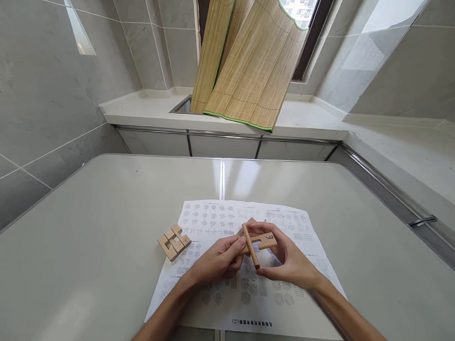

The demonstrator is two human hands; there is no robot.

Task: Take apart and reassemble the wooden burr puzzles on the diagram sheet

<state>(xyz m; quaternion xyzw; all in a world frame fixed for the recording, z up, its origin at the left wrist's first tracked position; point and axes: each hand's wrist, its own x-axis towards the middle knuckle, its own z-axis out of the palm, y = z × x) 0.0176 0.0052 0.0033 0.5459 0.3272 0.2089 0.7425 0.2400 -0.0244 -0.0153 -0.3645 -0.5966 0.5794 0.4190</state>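
Blocks (250, 248) pinched in left hand (227, 253), right hand (291, 259) seemingly gripping too, printed sheet (206, 222) beneath

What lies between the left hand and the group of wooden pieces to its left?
In the head view, only the printed paper lies between the left hand and the wooden pieces.

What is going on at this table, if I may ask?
A person's left hand grips a notched wooden puzzle piece with a slim wooden bar crossing it, while the right hand curls around them from the other side. Both pieces are above a printed diagram sheet on the table. A wooden puzzle cluster lies across the sheet's left edge.
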